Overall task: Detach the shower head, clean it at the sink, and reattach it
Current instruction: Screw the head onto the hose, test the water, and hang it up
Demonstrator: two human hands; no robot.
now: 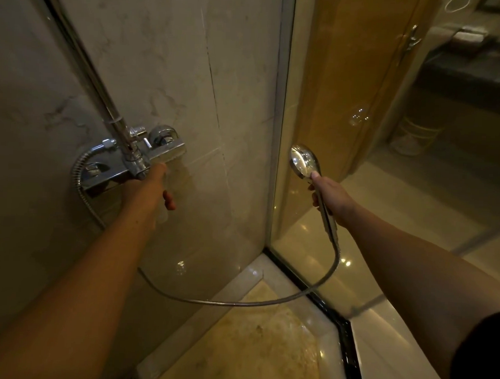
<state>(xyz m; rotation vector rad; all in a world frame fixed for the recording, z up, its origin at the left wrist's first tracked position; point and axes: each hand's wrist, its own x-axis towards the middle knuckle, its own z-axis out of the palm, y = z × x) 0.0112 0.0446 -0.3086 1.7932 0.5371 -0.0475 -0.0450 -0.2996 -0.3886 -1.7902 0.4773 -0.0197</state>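
My right hand (333, 197) grips the handle of a chrome shower head (304, 162), held up in front of the glass panel with its round head pointing up. A metal hose (238, 303) runs from the handle down in a loop and back to the chrome mixer valve (124, 158) on the marble wall. My left hand (145, 189) reaches up to the underside of the mixer valve, fingers touching its lower fitting. Whether the hand closes on a knob there is hidden.
A chrome riser pipe (85, 64) climbs the wall from the mixer. A glass shower panel (282, 133) stands at the right, with a wooden door (359, 79) and a dark counter (471, 73) beyond it. The wet shower floor (250, 347) lies below, edged by a black threshold strip (348, 337).
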